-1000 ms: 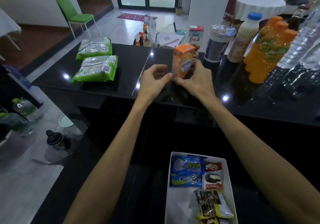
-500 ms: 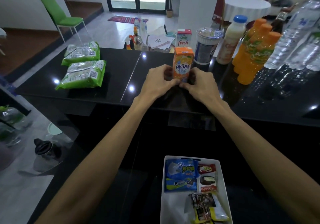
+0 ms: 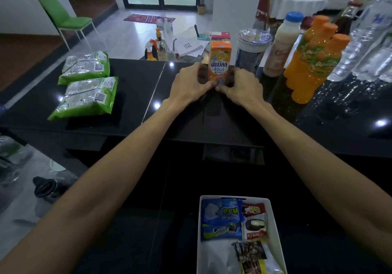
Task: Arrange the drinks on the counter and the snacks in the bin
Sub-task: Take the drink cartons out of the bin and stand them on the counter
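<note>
Right at the centre, the grip is a two-handed one: the left hand [image 3: 191, 84] and the right hand [image 3: 239, 87] both curl round the lower part of the orange juice carton [image 3: 220, 61]. The thumbs nearly meet at its front bottom edge and the fingers wrap behind its sides. The carton stands upright with its printed face toward the camera. Its base is hidden by the hands, so I cannot tell whether it is fully down on the black tabletop [image 3: 135, 78].

Just behind it stands a second carton [image 3: 220, 35] with a red top. To the right the other drinks make a loose row toward the back edge: a sealed cup [image 3: 250, 48], a white bottle [image 3: 283, 44] with a blue cap, three orange bottles [image 3: 314, 65] close together, and clear water bottles [image 3: 369, 40] at the far right. The orange carton appears to be joining the left end of this row, so the drinks look nearly arranged.

On the left of the tabletop, well apart from the drinks, lie two green snack packs [image 3: 84, 82], one just in front of the other. Below, near the camera, the white bin [image 3: 273, 216] already holds several snacks, among them a blue packet [image 3: 221, 212] and small wrapped bars. By my reading, what is left is to let go of the carton and move the two green packs down into the bin.
</note>
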{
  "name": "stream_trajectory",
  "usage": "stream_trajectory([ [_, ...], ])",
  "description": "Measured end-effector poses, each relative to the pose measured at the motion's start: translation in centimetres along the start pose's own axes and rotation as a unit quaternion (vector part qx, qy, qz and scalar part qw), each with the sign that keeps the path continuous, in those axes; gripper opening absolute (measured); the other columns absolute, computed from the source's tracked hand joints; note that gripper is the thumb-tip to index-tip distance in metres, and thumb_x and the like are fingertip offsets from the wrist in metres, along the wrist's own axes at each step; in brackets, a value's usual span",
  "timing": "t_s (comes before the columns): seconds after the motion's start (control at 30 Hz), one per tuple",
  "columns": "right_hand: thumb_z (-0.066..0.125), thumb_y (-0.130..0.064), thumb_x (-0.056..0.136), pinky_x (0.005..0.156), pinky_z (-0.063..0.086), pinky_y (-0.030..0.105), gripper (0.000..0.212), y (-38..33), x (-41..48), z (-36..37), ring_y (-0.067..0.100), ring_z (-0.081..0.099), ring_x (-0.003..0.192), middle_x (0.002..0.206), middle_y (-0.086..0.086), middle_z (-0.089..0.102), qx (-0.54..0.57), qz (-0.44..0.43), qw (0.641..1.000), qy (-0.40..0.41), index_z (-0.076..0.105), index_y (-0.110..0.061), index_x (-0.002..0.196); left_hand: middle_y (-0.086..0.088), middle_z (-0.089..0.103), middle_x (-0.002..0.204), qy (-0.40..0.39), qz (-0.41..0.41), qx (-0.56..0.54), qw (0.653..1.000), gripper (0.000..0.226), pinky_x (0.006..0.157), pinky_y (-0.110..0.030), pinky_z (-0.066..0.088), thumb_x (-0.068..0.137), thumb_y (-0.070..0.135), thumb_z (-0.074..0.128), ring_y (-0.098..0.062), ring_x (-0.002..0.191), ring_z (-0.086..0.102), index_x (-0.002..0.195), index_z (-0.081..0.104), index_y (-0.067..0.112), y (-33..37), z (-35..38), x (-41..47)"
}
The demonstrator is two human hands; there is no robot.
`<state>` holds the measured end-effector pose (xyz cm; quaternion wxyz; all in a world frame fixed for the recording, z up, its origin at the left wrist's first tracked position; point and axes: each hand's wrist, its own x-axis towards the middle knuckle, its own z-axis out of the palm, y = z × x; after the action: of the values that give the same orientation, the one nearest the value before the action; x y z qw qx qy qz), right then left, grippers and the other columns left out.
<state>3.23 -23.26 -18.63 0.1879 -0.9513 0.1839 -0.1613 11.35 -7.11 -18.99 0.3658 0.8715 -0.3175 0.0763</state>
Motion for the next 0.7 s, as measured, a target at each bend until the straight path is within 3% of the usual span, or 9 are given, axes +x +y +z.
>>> stream_trajectory([
  [0.1, 0.068, -0.066, 0.072, 0.083, 0.054, 0.043, 0.068, 0.4, 0.9, 0.0, 0.026, 0.063, 0.102, 0.116, 0.002, 0.064, -0.015, -0.004, 0.999, -0.034, 0.058, -0.024, 0.124, -0.003, 0.062, 0.132, -0.049, 0.007, 0.102, 0.994, 0.067, 0.104, -0.050, 0.043, 0.086, 0.058, 0.062, -0.024, 0.123, 0.055, 0.139, 0.051, 0.018, -0.5, 0.2, 0.5],
  [0.3, 0.055, -0.068, 0.080, 0.090, 0.047, 0.048, 0.065, 0.9, 2.0, 0.5, 0.035, 0.056, 0.113, 0.129, 0.008, 0.051, -0.069, -0.031, 0.994, -0.080, 0.048, -0.033, 0.135, 0.003, 0.034, 0.160, -0.160, 0.037, 0.160, 0.973, 0.059, 0.118, -0.061, 0.012, 0.103, 0.053, 0.032, -0.032, 0.150, 0.021, 0.155, 0.028, 0.026, -1.0, 0.9, 0.9],
  [0.7, 0.043, -0.067, 0.089, 0.088, 0.046, 0.049, 0.063, -0.9, 0.2, 0.1, 0.039, 0.056, 0.112, 0.135, 0.012, 0.046, -0.116, -0.002, 0.991, -0.064, 0.047, -0.027, 0.138, 0.002, 0.027, 0.163, -0.175, 0.011, 0.185, 0.967, 0.060, 0.120, -0.058, 0.009, 0.104, 0.051, 0.023, -0.032, 0.151, 0.018, 0.158, 0.019, 0.024, -0.5, 0.9, 0.3],
])
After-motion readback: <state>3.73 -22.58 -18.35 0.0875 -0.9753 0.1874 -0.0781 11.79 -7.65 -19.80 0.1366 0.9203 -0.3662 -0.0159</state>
